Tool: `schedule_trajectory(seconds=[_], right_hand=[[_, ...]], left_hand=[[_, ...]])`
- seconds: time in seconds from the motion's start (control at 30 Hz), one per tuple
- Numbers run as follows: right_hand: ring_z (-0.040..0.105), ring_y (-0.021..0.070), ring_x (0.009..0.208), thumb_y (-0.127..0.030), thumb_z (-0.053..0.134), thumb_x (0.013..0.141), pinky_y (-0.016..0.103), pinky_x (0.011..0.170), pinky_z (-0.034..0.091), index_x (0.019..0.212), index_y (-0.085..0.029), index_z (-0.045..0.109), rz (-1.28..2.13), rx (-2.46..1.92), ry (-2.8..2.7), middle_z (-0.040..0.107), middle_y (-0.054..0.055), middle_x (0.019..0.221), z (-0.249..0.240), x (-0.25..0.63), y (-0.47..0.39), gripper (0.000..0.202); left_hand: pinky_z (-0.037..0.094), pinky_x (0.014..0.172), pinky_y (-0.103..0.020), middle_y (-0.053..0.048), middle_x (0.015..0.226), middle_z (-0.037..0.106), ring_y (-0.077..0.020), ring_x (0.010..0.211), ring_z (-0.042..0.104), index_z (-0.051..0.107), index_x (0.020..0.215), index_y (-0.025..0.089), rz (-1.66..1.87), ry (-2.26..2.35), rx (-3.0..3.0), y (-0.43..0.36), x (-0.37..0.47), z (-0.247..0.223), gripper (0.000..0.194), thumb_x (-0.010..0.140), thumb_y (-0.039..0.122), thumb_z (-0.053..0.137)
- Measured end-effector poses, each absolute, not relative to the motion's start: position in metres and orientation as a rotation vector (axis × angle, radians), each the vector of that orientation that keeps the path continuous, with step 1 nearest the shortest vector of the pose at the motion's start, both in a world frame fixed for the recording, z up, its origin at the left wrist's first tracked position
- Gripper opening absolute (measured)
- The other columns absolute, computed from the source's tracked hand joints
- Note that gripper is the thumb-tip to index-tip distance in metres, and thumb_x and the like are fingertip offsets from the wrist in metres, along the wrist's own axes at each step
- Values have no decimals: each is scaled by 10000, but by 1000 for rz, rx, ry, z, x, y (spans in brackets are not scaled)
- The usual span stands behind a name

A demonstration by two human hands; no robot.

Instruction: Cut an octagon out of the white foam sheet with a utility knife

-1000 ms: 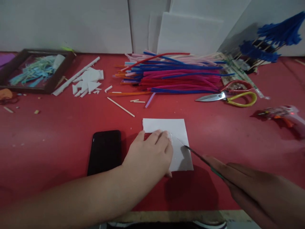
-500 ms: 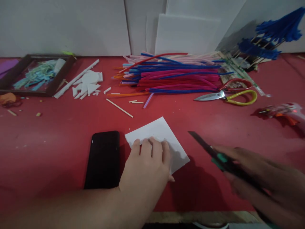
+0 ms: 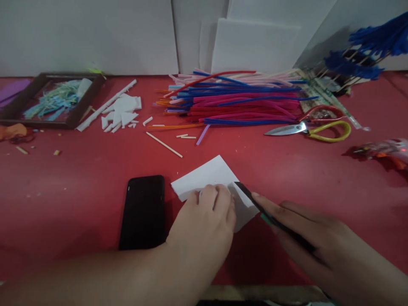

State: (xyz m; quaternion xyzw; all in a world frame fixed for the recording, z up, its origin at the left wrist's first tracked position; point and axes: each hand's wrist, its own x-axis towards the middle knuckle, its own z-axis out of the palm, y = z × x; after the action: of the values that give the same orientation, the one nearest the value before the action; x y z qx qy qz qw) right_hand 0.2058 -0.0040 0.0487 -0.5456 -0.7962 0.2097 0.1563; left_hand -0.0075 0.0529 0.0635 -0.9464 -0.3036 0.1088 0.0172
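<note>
A square white card (image 3: pixel 210 172) lies slanted on the red tabletop. My left hand (image 3: pixel 207 225) bears down on its middle with the fingers curled, covering the near part of it. Wrapped around a box cutter (image 3: pixel 270 219) with a black and green handle is my right hand (image 3: pixel 314 238). The cutter's dark blade tip touches the card's right-hand side, just beside my left fingers. A black phone (image 3: pixel 143 212) lies flat to the left of the card, close to my left wrist.
Several pipe cleaners (image 3: pixel 242 100) form a long pile at the back. Red-and-yellow-handled scissors (image 3: pixel 299 128) lie right of them. White scraps (image 3: pixel 123 110), a thin stick (image 3: pixel 164 144) and a brown frame (image 3: pixel 72 121) sit leftward. Blue umbrella-like shapes (image 3: pixel 353 63) stand at the back right.
My right hand has brought the box cutter leftward, so its blade now meets the card. My left fingers have curled more tightly on the card. The whole view has shifted slightly.
</note>
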Motion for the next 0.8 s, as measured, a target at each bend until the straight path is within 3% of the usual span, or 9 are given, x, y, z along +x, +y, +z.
schedule_trajectory(seconds=[0.13, 0.4, 0.6, 0.8], right_hand=[[783, 212, 887, -132, 389, 975, 337, 739, 666, 1469, -238, 561, 591, -1549, -2314, 774, 107, 1012, 51, 204, -3, 534], [716, 181, 608, -98, 402, 939, 266, 492, 587, 1486, -193, 550, 572, -1567, -2364, 726, 78, 848, 49, 202, -5, 575], [667, 168, 527, -72, 407, 915, 312, 568, 612, 1550, -205, 479, 575, -1570, -2398, 722, 64, 821, 49, 203, -5, 653], [692, 174, 573, -61, 448, 877, 310, 584, 610, 1526, -229, 517, 592, -1598, -2447, 741, 64, 855, 53, 203, -2, 674]], left_hand=[[629, 869, -406, -178, 1420, 617, -331, 1186, 633, 664, 1335, 93, 305, -858, -2965, 52, -7, 59, 402, 956, 227, 644], [631, 848, -358, -202, 1442, 607, -309, 1150, 663, 640, 1372, 80, 256, -825, -2925, 51, -6, 54, 450, 951, 240, 651], [644, 796, -368, -207, 1407, 632, -323, 1137, 673, 672, 1334, 90, 267, -783, -2915, 53, -4, 54, 413, 935, 176, 608], [589, 998, -409, -227, 1431, 606, -348, 1285, 608, 637, 1365, 49, 307, -715, -2963, 52, -3, 53, 445, 941, 160, 561]])
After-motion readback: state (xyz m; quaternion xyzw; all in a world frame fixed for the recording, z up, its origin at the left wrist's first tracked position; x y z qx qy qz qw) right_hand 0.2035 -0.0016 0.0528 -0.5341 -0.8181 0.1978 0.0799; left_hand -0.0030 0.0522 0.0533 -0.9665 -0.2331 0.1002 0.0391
